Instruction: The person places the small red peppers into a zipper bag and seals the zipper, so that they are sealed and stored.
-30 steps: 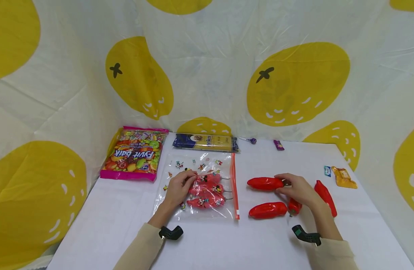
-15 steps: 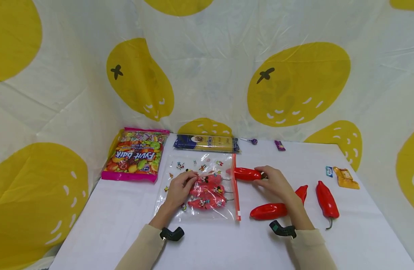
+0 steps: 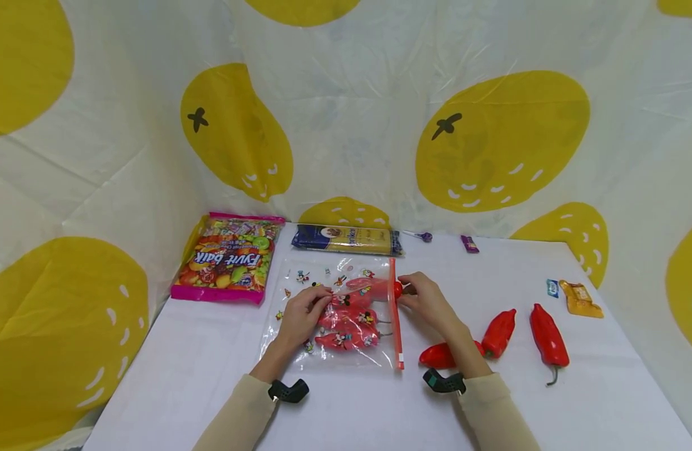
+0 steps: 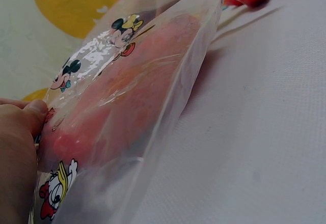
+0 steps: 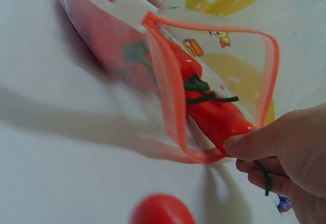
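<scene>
A clear zip bag (image 3: 300,313) with cartoon prints and an orange-red zip strip (image 5: 175,96) lies flat, several red peppers (image 4: 147,71) inside. My left hand (image 3: 300,316) pinches its upper film between thumb and fingers; in the left wrist view the thumb (image 4: 35,109) shows at the film. At the bag's open mouth my right hand (image 3: 430,300) grips another red pepper (image 5: 219,124) by its stem end. Most of that pepper lies inside the bag, beside the others, its green stem (image 5: 265,175) sticking out below the fingers in the right wrist view.
Three loose red peppers lie to the right, one pepper (image 3: 436,356) partly behind my right forearm. A candy bag (image 3: 227,260), a pasta packet (image 3: 348,240), a lollipop (image 3: 426,237) and a purple sweet (image 3: 469,244) line the back. Small wrappers (image 3: 579,299) lie far right.
My right hand has carried the red pepper leftward from the table through the bag's mouth, until only its stem end is outside. My left hand has stayed on the bag.
</scene>
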A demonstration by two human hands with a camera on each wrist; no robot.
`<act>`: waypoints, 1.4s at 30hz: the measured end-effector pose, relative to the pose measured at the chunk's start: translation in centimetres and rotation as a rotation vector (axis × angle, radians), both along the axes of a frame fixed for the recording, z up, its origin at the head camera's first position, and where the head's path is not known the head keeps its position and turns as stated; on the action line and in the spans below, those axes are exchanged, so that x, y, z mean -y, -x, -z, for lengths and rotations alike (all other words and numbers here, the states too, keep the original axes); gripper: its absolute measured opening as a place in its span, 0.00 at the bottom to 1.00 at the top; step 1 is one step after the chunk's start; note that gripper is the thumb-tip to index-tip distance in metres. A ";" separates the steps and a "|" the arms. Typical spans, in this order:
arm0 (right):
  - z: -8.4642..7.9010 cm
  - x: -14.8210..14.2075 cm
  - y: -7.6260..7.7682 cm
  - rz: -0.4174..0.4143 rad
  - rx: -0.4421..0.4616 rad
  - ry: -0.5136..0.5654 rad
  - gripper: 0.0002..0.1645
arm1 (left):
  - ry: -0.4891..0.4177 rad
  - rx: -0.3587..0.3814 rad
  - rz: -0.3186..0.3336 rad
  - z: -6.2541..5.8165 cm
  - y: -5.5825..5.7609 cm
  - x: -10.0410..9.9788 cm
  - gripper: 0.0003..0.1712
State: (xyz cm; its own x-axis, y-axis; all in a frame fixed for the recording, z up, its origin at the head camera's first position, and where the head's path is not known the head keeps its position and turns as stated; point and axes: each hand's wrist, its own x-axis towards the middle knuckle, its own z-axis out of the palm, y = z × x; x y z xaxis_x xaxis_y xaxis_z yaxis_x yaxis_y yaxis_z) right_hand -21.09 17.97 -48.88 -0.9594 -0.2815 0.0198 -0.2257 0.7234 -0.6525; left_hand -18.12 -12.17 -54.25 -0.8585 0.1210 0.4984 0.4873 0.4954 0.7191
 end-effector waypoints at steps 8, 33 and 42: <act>0.8 2.0 0.6 0.104 0.035 -0.013 0.18 | 0.008 0.010 0.001 0.0 0.0 0.0 0.07; -0.3 0.0 -0.6 -0.014 -0.020 0.004 0.18 | 0.014 0.000 -0.005 0.1 0.1 -0.1 0.07; -2.0 -4.9 -2.7 0.039 -0.093 -0.080 0.25 | 0.013 0.014 -0.008 0.1 0.0 0.0 0.08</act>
State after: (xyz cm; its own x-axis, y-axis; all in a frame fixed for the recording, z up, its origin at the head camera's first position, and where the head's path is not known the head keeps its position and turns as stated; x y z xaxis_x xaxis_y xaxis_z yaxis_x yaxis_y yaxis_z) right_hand -18.42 22.90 -46.86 -0.9647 -0.2483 0.0878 -0.2531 0.7814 -0.5704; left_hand -18.10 -12.13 -54.31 -0.8662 0.1206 0.4849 0.4735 0.5081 0.7195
